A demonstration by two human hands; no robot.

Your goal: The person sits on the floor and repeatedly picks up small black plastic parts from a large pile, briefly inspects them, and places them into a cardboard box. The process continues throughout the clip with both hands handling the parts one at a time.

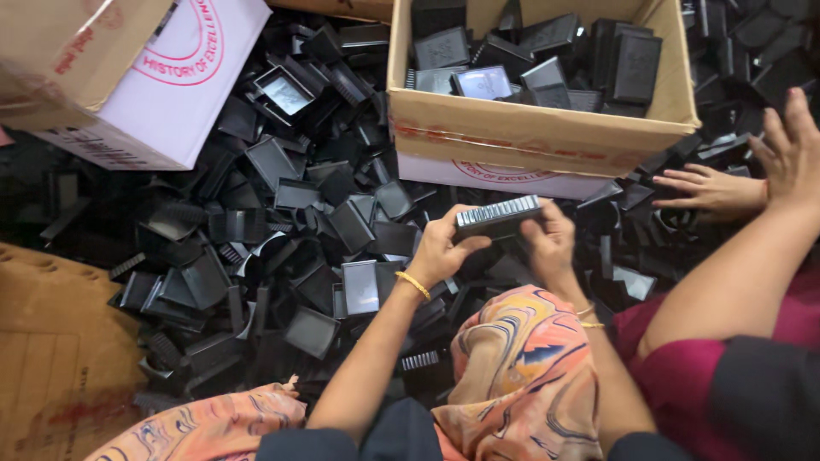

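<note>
Head view, looking down: we hold a black ribbed plastic part [497, 217] just in front of the cardboard box [538, 137]. Our left hand [440, 250] pinches its left end with thumb on top and fingers curled under; our right hand [551, 243] grips the right end the same way. The part looks light, stiff and smooth, probably best held by its short ends. Below the box a pile of black parts [282, 230] spreads out. Right of the box, another person's hand [713, 189] rests on the pile.
</note>
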